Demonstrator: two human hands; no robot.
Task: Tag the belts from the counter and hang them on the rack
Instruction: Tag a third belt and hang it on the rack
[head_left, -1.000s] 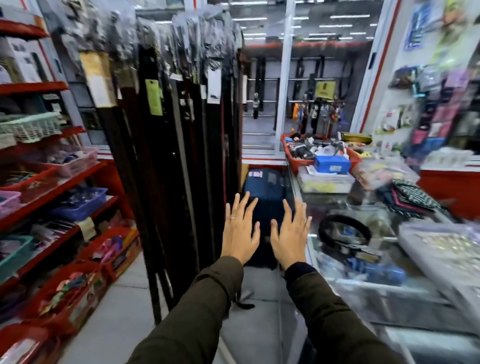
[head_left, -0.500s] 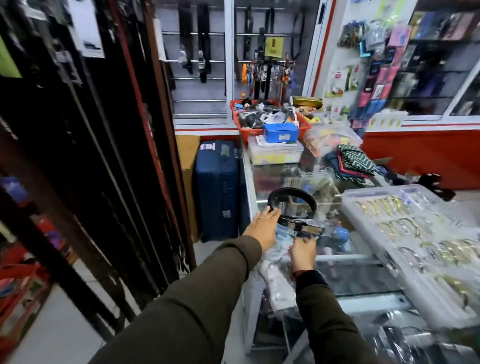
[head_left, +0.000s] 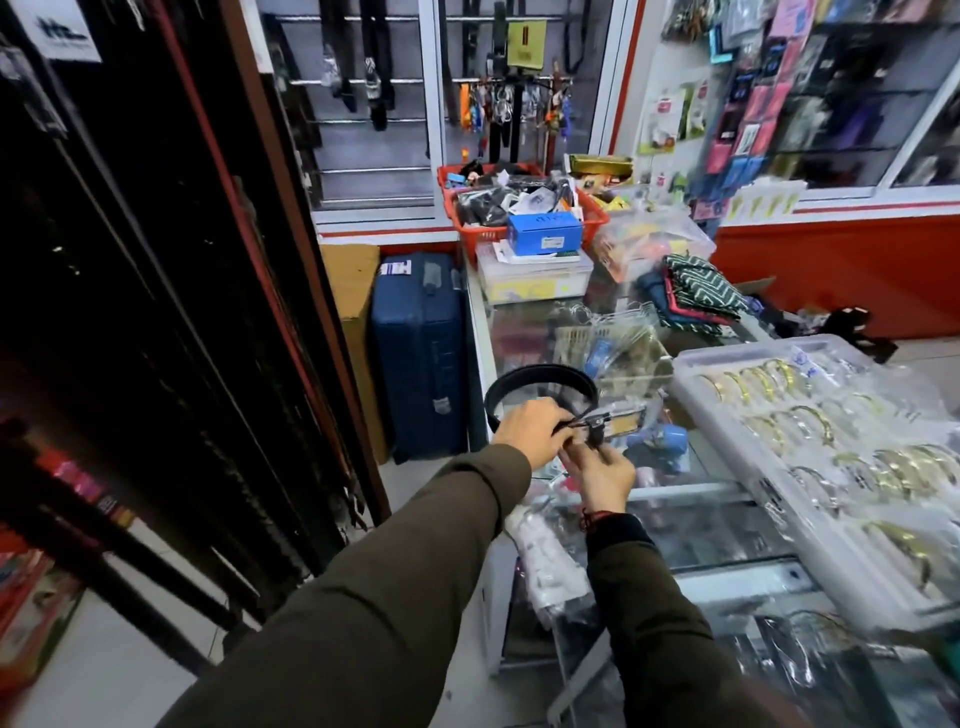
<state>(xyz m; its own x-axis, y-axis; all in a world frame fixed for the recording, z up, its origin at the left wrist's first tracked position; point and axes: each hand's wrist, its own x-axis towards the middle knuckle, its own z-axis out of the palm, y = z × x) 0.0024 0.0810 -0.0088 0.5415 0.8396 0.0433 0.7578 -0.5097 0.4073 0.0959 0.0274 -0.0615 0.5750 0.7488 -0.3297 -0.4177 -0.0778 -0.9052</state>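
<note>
While both my hands meet just left of the frame's center, the black belt sits coiled in a loop on the glass tabletop, its arc curving up and away behind my knuckles. My left hand is closed over the near end of the loop, palm down, fingers curled around the strap where it comes back toward the buckle. My right hand comes up from below, fingers pinched together at the same spot, just under the buckle end, so the 2 hands touch each other there. Whether the right fingers clamp the strap itself or some small piece beside it, I cannot tell; that part is blurred. The metal buckle sticks out to the right of my fingers, just above the tabletop.

Both arms in dark olive sleeves reach forward from the bottom of the frame, the left one long and nearly straight, the right one bent more steeply upward, with a red cord at its wrist.

At the left of the frame the rack hangs full of dark belts. To the right of my hands lies a clear tray of bangles, and a blue suitcase stands on the floor between rack and tabletop.
</note>
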